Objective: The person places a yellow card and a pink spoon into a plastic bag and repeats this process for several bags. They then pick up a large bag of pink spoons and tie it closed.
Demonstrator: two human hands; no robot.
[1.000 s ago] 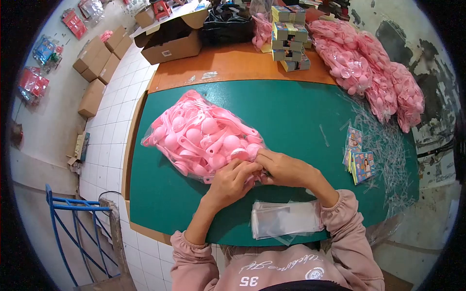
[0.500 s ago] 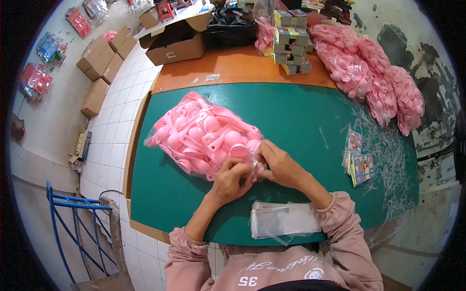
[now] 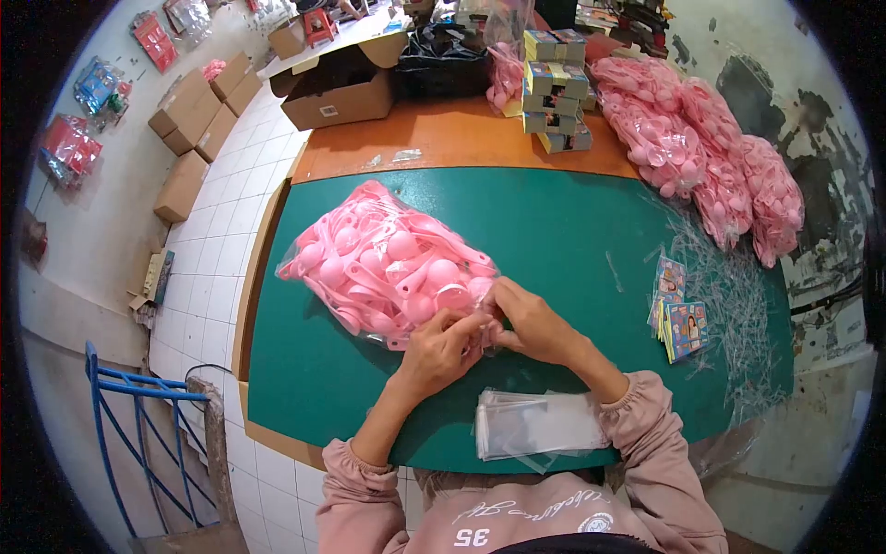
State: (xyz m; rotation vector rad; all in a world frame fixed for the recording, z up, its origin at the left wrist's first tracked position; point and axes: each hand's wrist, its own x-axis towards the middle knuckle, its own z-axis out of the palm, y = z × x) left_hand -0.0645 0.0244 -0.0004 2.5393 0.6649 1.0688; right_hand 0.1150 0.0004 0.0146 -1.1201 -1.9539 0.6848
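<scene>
A clear plastic bag full of pink measuring scoops (image 3: 392, 263) lies on the green table top (image 3: 554, 222). Its gathered mouth points toward me, at the bag's lower right corner. My left hand (image 3: 441, 349) pinches that mouth from the left, fingers curled. From the right, my right hand (image 3: 531, 319) grips the same gathered plastic, its fingertips against those of the left. The fingers hide most of the bag's neck. Just below my hands lies a stack of flat clear plastic sleeves (image 3: 540, 425) near the table's front edge.
Small printed cards (image 3: 683, 323) lie at the right, beside scattered clear plastic strips (image 3: 738, 314). More bags of pink scoops (image 3: 701, 148) are heaped at the back right. Bundled card stacks (image 3: 554, 92) and an open cardboard box (image 3: 341, 97) stand at the back. A blue metal frame (image 3: 148, 388) stands left.
Both hands stay at the bag's mouth. The left fingers have shifted slightly to the right over the gathered plastic, closer to the right hand. The view has tilted a little.
</scene>
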